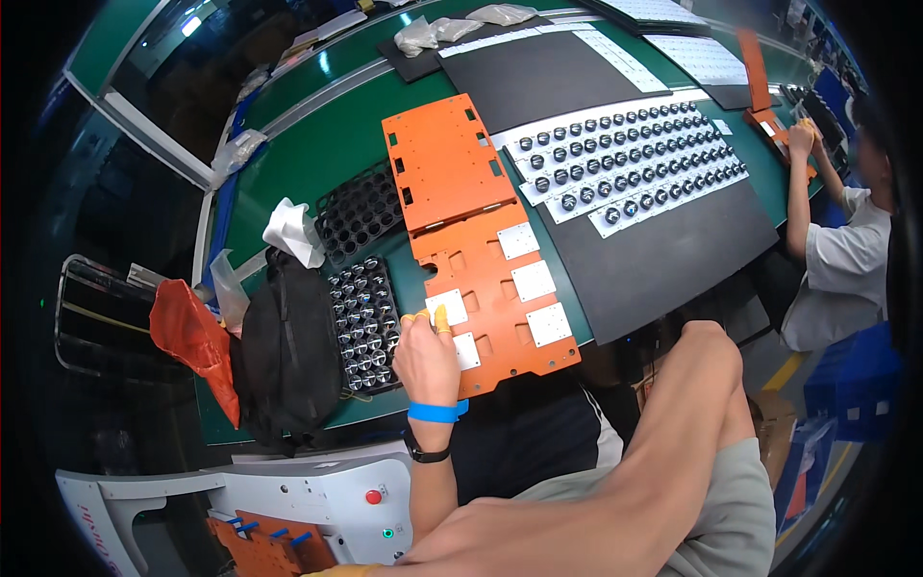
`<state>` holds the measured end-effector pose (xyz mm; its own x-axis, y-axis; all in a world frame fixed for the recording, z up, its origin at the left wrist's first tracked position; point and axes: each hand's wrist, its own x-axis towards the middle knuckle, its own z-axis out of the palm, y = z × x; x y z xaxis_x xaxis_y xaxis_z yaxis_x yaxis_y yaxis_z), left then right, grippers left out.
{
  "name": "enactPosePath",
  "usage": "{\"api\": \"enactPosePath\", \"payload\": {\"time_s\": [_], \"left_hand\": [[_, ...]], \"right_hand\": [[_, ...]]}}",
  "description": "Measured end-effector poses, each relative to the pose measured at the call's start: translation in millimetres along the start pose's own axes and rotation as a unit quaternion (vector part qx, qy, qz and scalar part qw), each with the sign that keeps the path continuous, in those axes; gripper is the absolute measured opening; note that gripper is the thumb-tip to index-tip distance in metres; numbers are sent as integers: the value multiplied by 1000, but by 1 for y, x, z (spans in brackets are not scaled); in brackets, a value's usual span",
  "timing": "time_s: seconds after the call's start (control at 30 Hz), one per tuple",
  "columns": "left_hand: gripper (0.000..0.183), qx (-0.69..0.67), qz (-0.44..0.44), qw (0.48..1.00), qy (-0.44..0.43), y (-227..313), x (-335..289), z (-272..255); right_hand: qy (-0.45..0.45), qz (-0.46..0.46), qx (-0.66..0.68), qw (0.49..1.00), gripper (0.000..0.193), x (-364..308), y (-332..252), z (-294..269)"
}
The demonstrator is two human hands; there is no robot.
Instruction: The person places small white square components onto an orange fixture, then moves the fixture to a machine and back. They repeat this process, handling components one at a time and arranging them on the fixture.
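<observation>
My left hand (428,358), with yellow finger covers and a blue wristband, is closed at a white square plate (454,305) on the orange fixture (495,356). Its fingertips cover the plate's left and lower edge. Another white plate (467,351) lies just below, and several more sit along the fixture's right side, such as the middle one (534,280). The hinged orange lid (447,163) is folded back, away from me. My right forearm crosses the lower picture toward the left. Of my right hand (341,571) only a yellow sliver shows at the bottom edge; its fingers are hidden.
A black tray of shiny round parts (365,327) stands left of the fixture, with a black tray of round pockets (361,213) behind it. White strips bearing black knobs (625,159) lie on black boards at right. A grey machine (336,500) is lower left. A co-worker (846,250) works at far right.
</observation>
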<state>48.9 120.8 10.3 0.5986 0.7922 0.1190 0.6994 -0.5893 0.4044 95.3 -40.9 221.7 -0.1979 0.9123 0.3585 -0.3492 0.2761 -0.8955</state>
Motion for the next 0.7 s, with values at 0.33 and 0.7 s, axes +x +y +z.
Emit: {"api": "enactPosePath", "payload": {"time_s": [0.33, 0.7], "left_hand": [[35, -10, 26, 1000, -4, 14, 5, 2], [21, 13, 35, 999, 2, 13, 4, 5]], "right_hand": [[-21, 101, 341, 934, 28, 20, -38, 6], [23, 104, 325, 940, 31, -14, -3, 23]]}}
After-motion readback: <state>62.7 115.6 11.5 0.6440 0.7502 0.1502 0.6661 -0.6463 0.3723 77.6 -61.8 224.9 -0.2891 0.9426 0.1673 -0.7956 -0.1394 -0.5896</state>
